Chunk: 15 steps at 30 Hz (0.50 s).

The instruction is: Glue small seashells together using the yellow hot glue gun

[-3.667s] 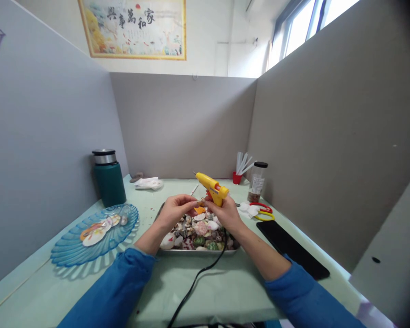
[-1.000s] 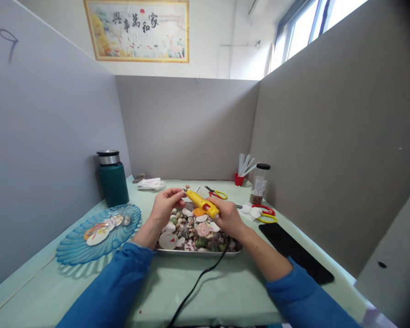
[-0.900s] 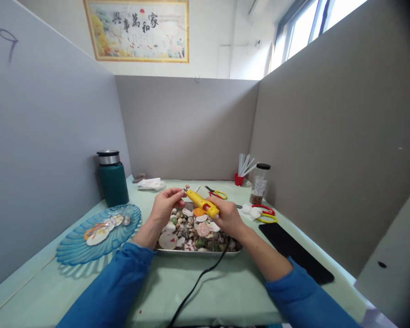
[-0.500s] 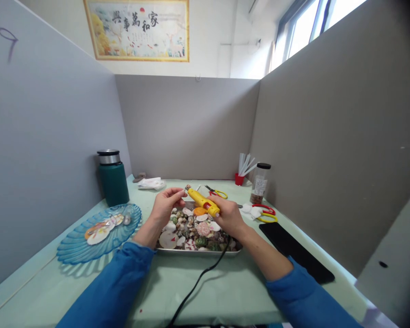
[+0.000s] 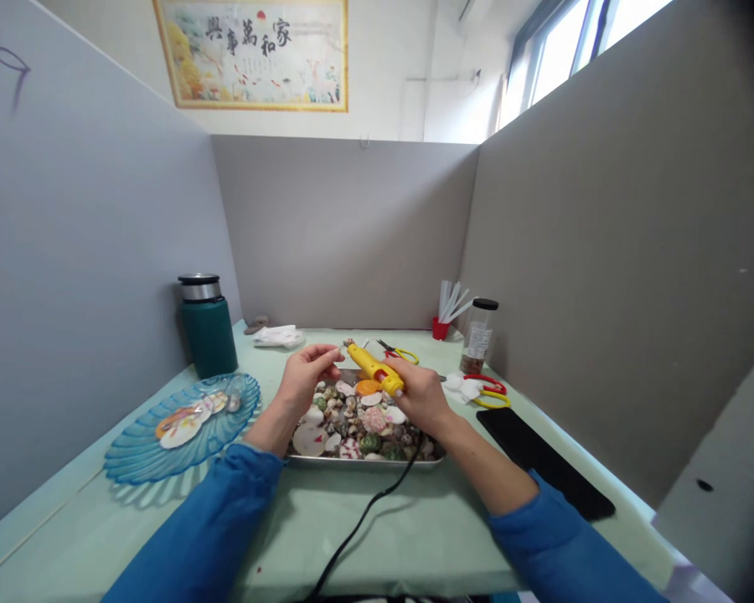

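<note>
My right hand [image 5: 418,389] grips a yellow glue gun [image 5: 375,370] with a red trigger, its nozzle pointing up and left. A black cord [image 5: 370,507] trails from it toward the table's front edge. My left hand [image 5: 307,377] is closed in a pinch, thumb against fingertips. Right at those fingertips and the gun's tip is a small speckled brownish shell [image 5: 348,342]; its contact with the nozzle is too small to make out. Beneath both hands lies a metal tray [image 5: 364,463] full of mixed shells, among them an orange one [image 5: 368,387] and several green and white ones.
On the left, a blue shell-shaped glass plate [image 5: 131,456] bears a few joined shells [image 5: 185,425]. A green bottle [image 5: 209,335] stands behind it. To the right are scissors [image 5: 493,392], a jar [image 5: 479,339], a red cup of glue sticks [image 5: 441,327] and a black phone [image 5: 544,463].
The glue gun's tip has shifted very slightly to the right and away from my left fingertips. Both hands otherwise stay in place.
</note>
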### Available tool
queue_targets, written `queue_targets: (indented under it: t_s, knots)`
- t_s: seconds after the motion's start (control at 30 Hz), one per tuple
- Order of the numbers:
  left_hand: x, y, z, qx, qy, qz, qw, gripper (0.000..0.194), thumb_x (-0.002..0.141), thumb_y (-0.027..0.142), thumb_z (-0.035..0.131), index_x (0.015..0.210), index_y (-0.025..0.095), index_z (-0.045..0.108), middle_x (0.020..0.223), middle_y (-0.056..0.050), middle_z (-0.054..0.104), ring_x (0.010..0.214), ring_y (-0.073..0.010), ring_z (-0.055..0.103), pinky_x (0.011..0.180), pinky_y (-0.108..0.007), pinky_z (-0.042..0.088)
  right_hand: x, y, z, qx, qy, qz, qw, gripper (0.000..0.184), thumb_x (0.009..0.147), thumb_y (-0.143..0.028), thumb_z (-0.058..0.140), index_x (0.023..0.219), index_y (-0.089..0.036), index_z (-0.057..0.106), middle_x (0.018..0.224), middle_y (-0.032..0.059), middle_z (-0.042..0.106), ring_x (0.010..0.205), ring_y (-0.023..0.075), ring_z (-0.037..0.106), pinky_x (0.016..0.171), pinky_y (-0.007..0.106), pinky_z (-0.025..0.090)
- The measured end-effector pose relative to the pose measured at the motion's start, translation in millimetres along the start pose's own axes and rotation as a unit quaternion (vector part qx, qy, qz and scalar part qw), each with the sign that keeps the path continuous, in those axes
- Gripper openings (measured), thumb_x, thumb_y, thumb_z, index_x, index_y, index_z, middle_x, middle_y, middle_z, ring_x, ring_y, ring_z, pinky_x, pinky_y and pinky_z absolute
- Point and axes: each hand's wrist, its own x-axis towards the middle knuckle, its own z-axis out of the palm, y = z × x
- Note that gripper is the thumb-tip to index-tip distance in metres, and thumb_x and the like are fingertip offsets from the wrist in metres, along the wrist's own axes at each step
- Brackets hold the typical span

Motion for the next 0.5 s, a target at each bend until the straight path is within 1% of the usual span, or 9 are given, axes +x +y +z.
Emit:
queue_targets:
  t_s: [0.17,0.4,0.5]
  knots:
    - [-0.1,-0.6,-0.1,-0.001,0.001,-0.004,1.0,0.029,0.061,0.03,0.074,0.081,0.011,0.064,0.072,-0.003,0.067,0.047,-0.0063,0.056,0.05,-0.019,0.045,0.3,0.5,-0.1,0.006,0.004,-0.004,1.0,0.031,0.077,-0.013,0.052,0.107,-0.018,0.057,0.098,0.006,0.067,0.085,0.0189,0.063,0.074,0.027,0.047]
    - [1.0,-1.2,0.1,-0.008,-0.002,-0.007,1.0,0.03,0.061,0.03,0.075,0.081,0.011,0.064,0.07,-0.002,0.066,0.046,-0.0063,0.056,0.049,-0.019,0.046,0.4,-2.5,-2.1,0.02,-0.019,-0.011,1.0,0.028,0.078,-0.014,0.051,0.105,-0.019,0.057,0.097,0.0058,0.066,0.084,0.0187,0.062,0.072,0.027,0.046]
    - [1.0,-1.5,-0.3,-0.014,0.0,-0.008,1.0,0.03,0.06,0.029,0.075,0.081,0.011,0.064,0.07,-0.002,0.066,0.046,-0.0062,0.056,0.049,-0.019,0.046,0.0,-2.2,-1.8,0.021,-0.015,-0.016,1.0,0.029,0.078,-0.014,0.052,0.106,-0.019,0.057,0.097,0.0059,0.067,0.084,0.0188,0.062,0.073,0.027,0.046]
